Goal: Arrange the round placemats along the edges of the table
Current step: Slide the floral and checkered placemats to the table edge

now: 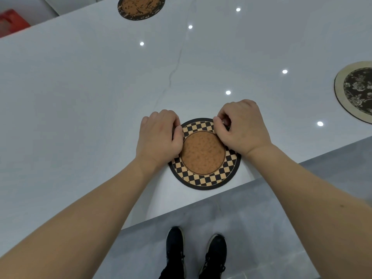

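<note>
A round placemat (203,156) with a brown centre and a black-and-tan checkered ring lies flat near the front edge of the pale grey table (80,97). My left hand (159,137) rests on its left rim with fingers curled over the edge. My right hand (241,127) pinches its upper right rim. A second brown mottled placemat (141,7) lies at the far edge. A third placemat (356,91), dark floral with a beige ring, sits at the right edge, partly cut off.
The table's front edge (201,206) runs diagonally just below the checkered mat. My two black shoes (195,252) stand on the grey tiled floor. A red object (12,22) shows beyond the table's far left corner. Ceiling lights reflect on the tabletop.
</note>
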`<state>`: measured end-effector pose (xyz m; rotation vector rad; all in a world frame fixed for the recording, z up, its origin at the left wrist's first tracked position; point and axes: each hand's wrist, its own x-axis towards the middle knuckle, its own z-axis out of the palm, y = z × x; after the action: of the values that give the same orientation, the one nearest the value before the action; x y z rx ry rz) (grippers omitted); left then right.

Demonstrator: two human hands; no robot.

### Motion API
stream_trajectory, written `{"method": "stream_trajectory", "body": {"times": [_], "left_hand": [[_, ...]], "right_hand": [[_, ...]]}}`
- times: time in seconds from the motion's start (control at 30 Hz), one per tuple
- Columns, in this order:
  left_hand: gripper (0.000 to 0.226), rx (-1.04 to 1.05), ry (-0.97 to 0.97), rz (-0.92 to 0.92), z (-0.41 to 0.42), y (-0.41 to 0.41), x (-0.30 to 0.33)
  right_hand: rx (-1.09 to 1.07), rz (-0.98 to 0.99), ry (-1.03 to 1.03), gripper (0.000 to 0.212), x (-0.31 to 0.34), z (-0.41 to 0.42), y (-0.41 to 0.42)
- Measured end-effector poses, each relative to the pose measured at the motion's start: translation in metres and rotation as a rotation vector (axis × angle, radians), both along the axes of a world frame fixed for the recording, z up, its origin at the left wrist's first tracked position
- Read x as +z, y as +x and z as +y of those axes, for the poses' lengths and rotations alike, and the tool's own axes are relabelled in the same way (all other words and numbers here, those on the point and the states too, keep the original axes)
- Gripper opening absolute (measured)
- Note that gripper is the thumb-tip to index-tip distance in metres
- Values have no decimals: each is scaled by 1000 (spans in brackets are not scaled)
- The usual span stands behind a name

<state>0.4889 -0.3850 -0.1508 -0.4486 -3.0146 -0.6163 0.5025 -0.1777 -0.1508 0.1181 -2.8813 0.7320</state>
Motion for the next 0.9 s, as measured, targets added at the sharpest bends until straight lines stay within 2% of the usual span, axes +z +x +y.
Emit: {"method": "stream_trajectory", "body": {"times": [0.9], "left_hand": [[13,-43,-80,29,-2,-2,-2]], "right_hand": [[5,-51,33,22,0,-1,0]]}}
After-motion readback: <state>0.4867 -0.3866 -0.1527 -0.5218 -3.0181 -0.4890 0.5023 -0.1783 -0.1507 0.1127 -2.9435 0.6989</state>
